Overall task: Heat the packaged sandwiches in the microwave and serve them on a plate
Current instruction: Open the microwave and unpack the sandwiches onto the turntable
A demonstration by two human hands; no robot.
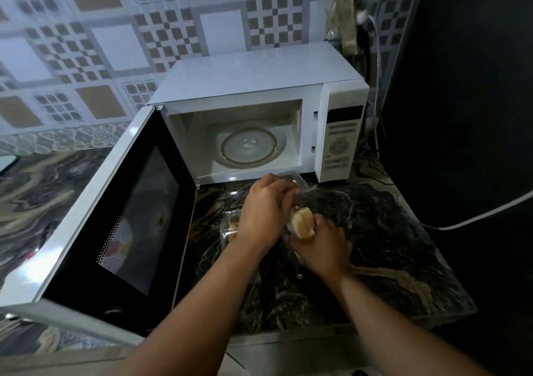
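A white microwave (pixel 340 142) stands on the dark marble counter with its door (pixel 121 202) swung wide open to the left. Its glass turntable (pixel 248 145) is bare. In front of it my right hand (pixel 321 245) grips a pale sandwich (pixel 302 221) in a clear plastic pack. My left hand (pixel 265 205) pinches the clear lid of that pack (pixel 300 183) at its upper edge. A second clear pack with a sandwich (pixel 230 227) lies on the counter, partly hidden under my left wrist.
The marbled counter (pixel 389 245) ends at a front edge near me and a right edge beside a dark wall. A white cable (pixel 476 217) runs across the right side. A patterned tiled wall (pixel 115 43) stands behind.
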